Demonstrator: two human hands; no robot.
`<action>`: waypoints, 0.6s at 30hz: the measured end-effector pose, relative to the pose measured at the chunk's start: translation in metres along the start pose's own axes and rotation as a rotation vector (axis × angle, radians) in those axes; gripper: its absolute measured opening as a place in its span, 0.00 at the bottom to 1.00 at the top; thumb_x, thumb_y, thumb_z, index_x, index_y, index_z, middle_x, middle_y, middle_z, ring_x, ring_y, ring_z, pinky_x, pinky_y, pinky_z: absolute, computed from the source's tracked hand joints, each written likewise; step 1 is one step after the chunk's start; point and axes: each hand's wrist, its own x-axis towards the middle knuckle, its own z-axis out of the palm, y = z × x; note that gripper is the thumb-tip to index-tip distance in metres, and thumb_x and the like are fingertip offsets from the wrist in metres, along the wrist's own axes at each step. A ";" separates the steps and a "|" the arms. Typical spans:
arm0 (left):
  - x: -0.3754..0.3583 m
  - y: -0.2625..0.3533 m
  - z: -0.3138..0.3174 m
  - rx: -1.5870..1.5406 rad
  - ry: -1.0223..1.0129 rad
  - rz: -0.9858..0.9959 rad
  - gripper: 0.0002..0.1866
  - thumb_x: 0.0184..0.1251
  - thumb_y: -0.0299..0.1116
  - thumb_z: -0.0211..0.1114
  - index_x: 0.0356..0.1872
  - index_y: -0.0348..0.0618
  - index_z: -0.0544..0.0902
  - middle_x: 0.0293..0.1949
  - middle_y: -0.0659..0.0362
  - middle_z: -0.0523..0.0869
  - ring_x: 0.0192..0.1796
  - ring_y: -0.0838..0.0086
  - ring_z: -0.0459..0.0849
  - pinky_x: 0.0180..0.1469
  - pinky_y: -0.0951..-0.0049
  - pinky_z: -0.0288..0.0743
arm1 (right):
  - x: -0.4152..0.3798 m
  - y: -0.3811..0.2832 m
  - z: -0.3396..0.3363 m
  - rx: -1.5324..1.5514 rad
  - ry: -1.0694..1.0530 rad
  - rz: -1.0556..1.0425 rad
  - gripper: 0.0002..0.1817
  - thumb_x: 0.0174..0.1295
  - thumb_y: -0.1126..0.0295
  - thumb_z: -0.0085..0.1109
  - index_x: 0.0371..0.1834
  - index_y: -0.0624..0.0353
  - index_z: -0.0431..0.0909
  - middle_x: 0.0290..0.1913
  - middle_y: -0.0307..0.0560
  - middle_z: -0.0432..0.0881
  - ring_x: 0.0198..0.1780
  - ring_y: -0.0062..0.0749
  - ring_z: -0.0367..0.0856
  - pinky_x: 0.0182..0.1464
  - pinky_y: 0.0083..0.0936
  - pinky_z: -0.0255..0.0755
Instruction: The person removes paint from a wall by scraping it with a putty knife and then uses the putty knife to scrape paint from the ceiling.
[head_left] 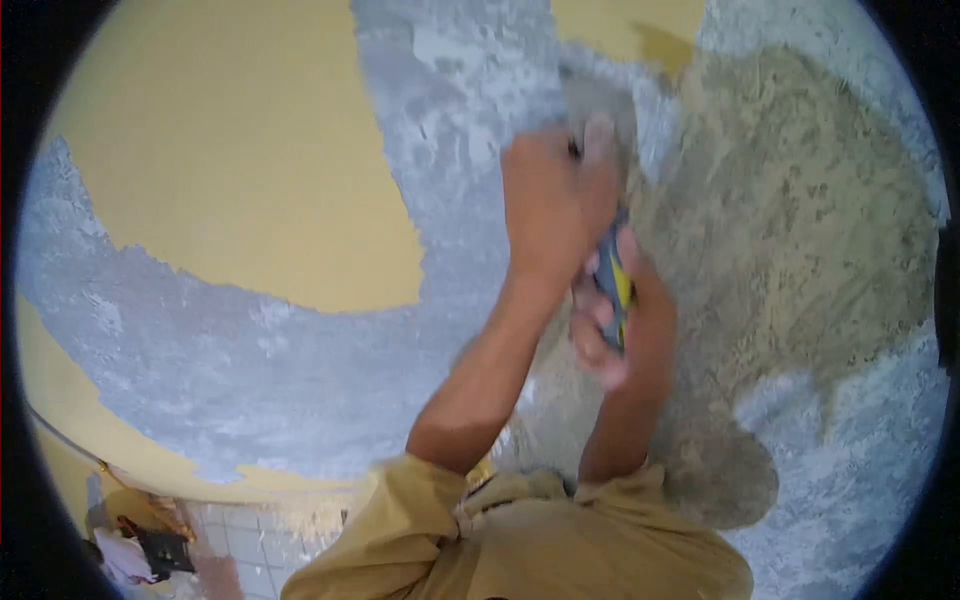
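Both of my hands are on one scraper with a grey and yellow handle (614, 285), held against the wall. My right hand (640, 320) is closed around the handle, its fingers curled over the left side. Higher up, my left hand (555, 190) is closed near the neck of the tool, its thumb pointing up along the blade. The greyish blade (600, 95) lies close to the bared wall, just below a strip of yellow paint (630, 25). Motion blurs the hands and blade, so exact contact with the wall cannot be made out.
Yellow paint (240, 150) covers the wall at upper left, with ragged edges against bared grey plaster (280, 370). A rough brownish patch (800, 210) spreads to the right. Floor tiles (245, 545) with pale debris and a dark object (165, 550) appear at lower left.
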 end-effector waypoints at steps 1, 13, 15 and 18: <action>0.016 0.004 0.001 -0.008 0.021 0.040 0.20 0.59 0.36 0.57 0.15 0.26 0.76 0.12 0.40 0.73 0.14 0.55 0.74 0.22 0.61 0.68 | 0.011 -0.001 0.000 -0.026 0.057 -0.043 0.20 0.67 0.46 0.42 0.34 0.50 0.70 0.15 0.35 0.67 0.05 0.24 0.54 0.09 0.24 0.49; 0.023 0.014 -0.012 -0.157 -0.078 -0.110 0.23 0.58 0.44 0.57 0.20 0.28 0.78 0.16 0.40 0.75 0.21 0.48 0.76 0.29 0.58 0.71 | -0.006 0.001 0.009 0.129 -0.185 -0.018 0.20 0.70 0.48 0.36 0.34 0.50 0.70 0.15 0.37 0.68 0.04 0.27 0.60 0.05 0.25 0.52; 0.024 -0.006 -0.004 -0.056 0.002 0.022 0.23 0.57 0.44 0.57 0.20 0.28 0.78 0.16 0.41 0.75 0.21 0.49 0.77 0.29 0.59 0.71 | 0.002 -0.003 0.013 0.149 -0.254 -0.002 0.19 0.70 0.49 0.36 0.34 0.50 0.70 0.15 0.37 0.68 0.03 0.27 0.59 0.05 0.25 0.52; 0.039 0.031 -0.018 -0.136 -0.128 -0.183 0.23 0.56 0.44 0.57 0.20 0.28 0.78 0.17 0.40 0.76 0.23 0.50 0.79 0.30 0.59 0.72 | 0.003 -0.015 0.023 0.116 -0.212 -0.079 0.19 0.70 0.49 0.36 0.34 0.51 0.70 0.15 0.37 0.68 0.03 0.25 0.58 0.04 0.23 0.51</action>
